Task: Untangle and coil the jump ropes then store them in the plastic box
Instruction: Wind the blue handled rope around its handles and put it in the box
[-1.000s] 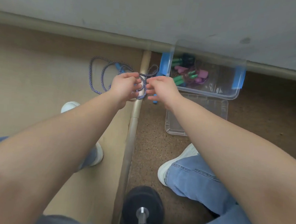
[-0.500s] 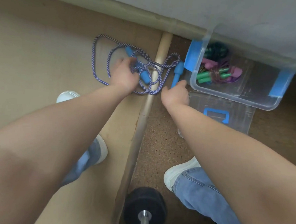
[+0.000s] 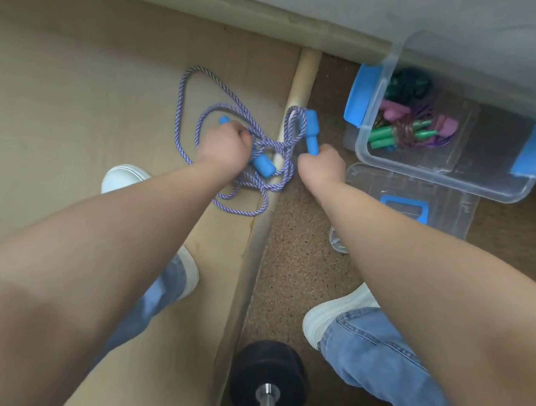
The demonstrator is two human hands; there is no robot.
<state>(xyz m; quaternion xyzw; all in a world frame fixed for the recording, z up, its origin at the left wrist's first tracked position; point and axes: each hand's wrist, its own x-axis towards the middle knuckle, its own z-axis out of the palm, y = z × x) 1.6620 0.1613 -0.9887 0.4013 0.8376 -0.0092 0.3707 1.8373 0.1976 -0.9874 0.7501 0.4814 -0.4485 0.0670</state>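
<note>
Fingers of both hands hidden behind knuckles and rope. Left hand (image 3: 224,146) clenched around one blue handle (image 3: 264,166), only its two ends poking out either side of the fist. Right hand (image 3: 321,165) gripping the lower end of the other blue handle (image 3: 311,132), upper end free and pointing up. Purple-and-white jump rope (image 3: 203,106) tangled in loose loops on the tan mat (image 3: 79,100), draped across the wooden strip (image 3: 301,80); knot itself hard to trace under the left fist. Clear plastic box (image 3: 442,177) just right of the right hand, upper edge blurred, blue latches (image 3: 359,94) at both ends; green and pink handles (image 3: 385,137) and dark cord inside, smeared. Clear lid (image 3: 446,212) partly under the box. Dumbbell (image 3: 270,378) cut off at bottom. No readable writing anywhere.
</note>
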